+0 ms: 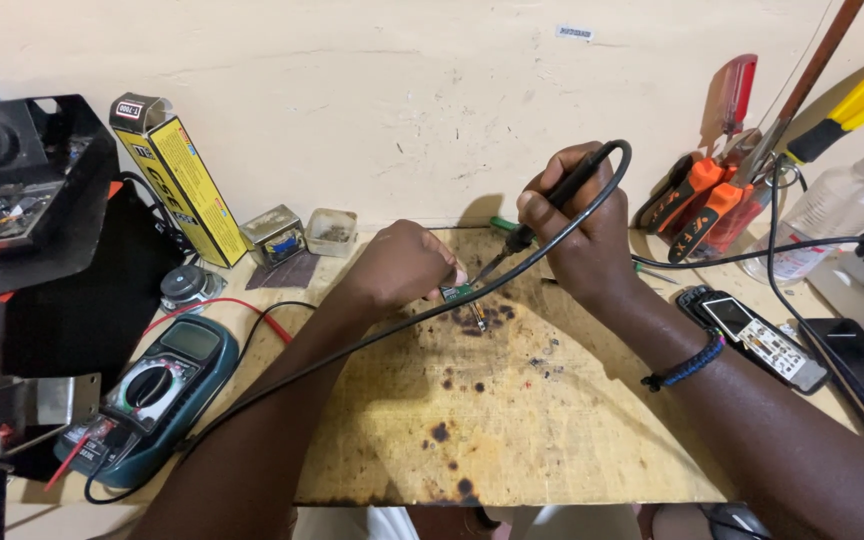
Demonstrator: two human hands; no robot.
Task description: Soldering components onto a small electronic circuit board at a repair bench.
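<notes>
Your right hand [577, 225] grips the soldering iron [542, 215], tip down on the small green circuit board [455, 292] pinched by your left hand [402, 265]. Scorched wooden board [512, 420] lies open toward you; multimeter [157, 385] left, phones [762, 340] right.

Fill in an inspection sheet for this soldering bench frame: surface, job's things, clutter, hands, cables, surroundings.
Surface: wooden board, scorched with dark burn spots.
Job's things: soldering iron, tip down at a small green circuit board.
Clutter: multimeter, yellow box, small speaker, opened phone, orange-handled pliers, clear bottle.
Hands: left hand pins the circuit board; right hand grips the iron.
Cables: the iron's black cord crosses the left forearm; red probe lead by the multimeter.
Surroundings: cream wall, scuffed.
</notes>
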